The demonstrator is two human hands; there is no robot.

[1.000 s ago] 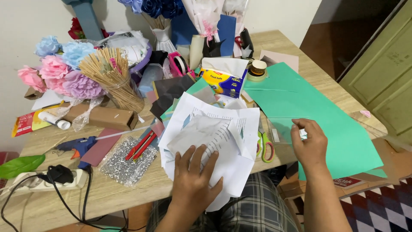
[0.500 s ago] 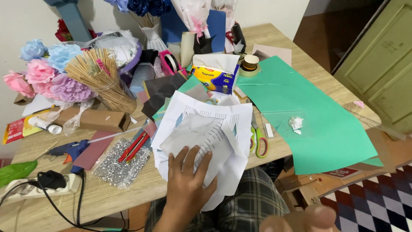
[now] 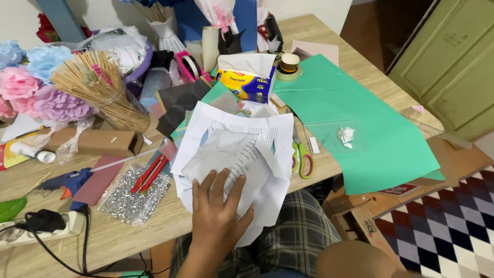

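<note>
Cluttered wooden table point(image 3: 329, 46) | left hand point(image 3: 218, 216) flat, grip spread on white papers point(image 3: 242, 154) overhanging the near edge | right hand's grip out of sight | risk: stack slips to lap; scissors point(image 3: 302, 157) lie near

Matt white paper sheets point(image 3: 242, 154) on a pale wood-grain table point(image 3: 46, 180).

right hand point(image 3: 360, 260) cut off by bottom edge
</note>
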